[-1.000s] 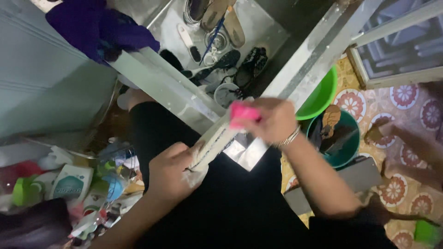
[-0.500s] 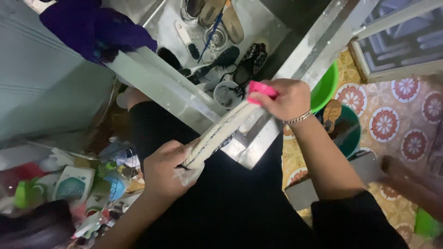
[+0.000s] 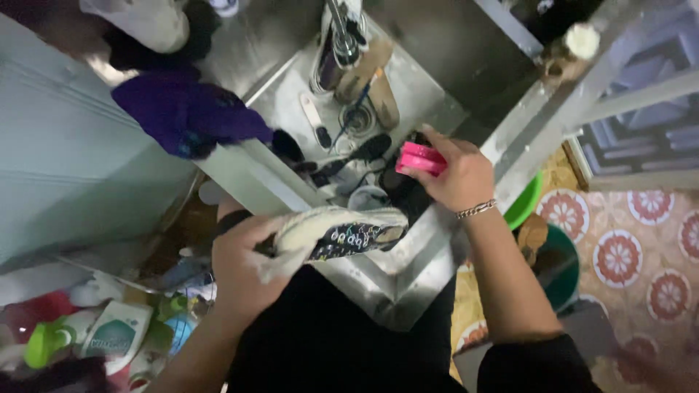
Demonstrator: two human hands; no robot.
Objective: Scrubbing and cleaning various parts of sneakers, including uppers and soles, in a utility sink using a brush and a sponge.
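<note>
My left hand grips a dark canvas sneaker with a pale rubber sole by its heel end, holding it on its side over the front edge of a steel sink. My right hand, with a thin bracelet on the wrist, holds a pink scrub brush just above and right of the shoe's toe. The brush is apart from the shoe.
The sink basin holds dark shoes, sandals and a round drain. A purple cloth hangs over the sink's left rim. Bottles and pouches crowd the lower left. A green basin and a dark bucket stand on the patterned tile floor at right.
The shoe has turned from sole-up to lying on its side, showing its dark upper. My right hand with the brush has lifted off the shoe and moved up toward the sink.
</note>
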